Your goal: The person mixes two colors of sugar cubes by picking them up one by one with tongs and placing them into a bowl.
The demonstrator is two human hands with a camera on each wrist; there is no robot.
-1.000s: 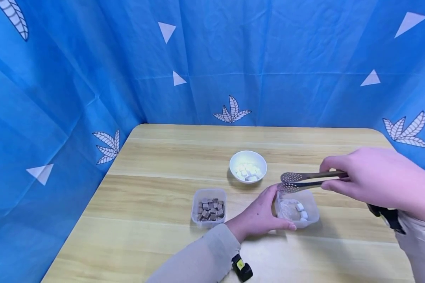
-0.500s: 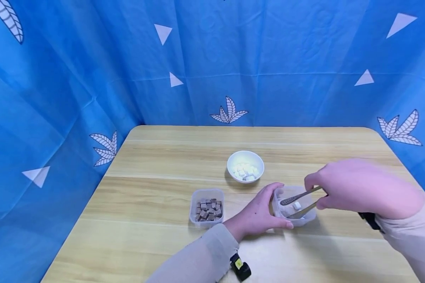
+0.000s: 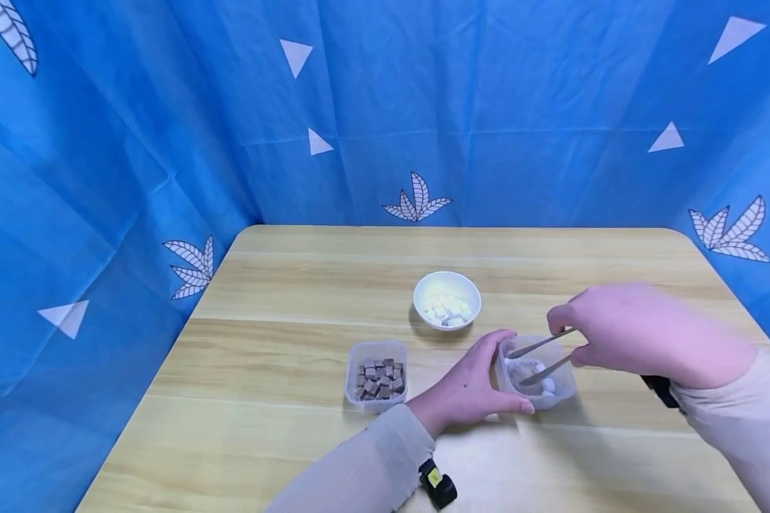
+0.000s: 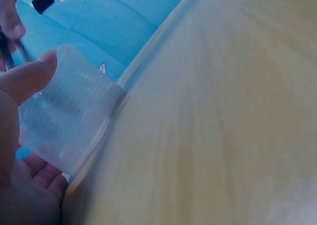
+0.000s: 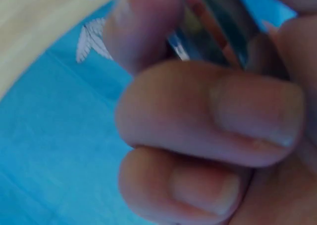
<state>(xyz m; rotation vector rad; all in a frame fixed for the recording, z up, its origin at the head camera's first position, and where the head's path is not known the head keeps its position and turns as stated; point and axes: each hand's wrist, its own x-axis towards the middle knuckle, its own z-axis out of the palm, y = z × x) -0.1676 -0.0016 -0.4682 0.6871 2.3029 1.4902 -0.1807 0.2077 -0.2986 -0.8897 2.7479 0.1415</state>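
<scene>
My left hand (image 3: 471,388) grips the near left side of a small clear plastic tub (image 3: 555,395) that holds a few white cubes (image 3: 547,385). In the left wrist view the thumb (image 4: 27,76) presses the tub's wall (image 4: 69,116). My right hand (image 3: 635,331) holds metal tongs (image 3: 542,356), whose tips dip into that tub. The right wrist view shows only curled fingers (image 5: 208,111) around the tongs' dark handle (image 5: 223,22). A white bowl (image 3: 447,299) of white cubes sits behind the tub.
A second clear tub (image 3: 377,375) with several brown cubes stands left of my left hand. The wooden table (image 3: 295,299) is enclosed by blue patterned cloth (image 3: 135,142) on three sides. A small black and yellow wrist device (image 3: 438,486) shows at the left sleeve.
My right hand came down and left from above the tub, and the tongs' tips went from hovering over the tub's rim to inside it. The left hand kept its hold.
</scene>
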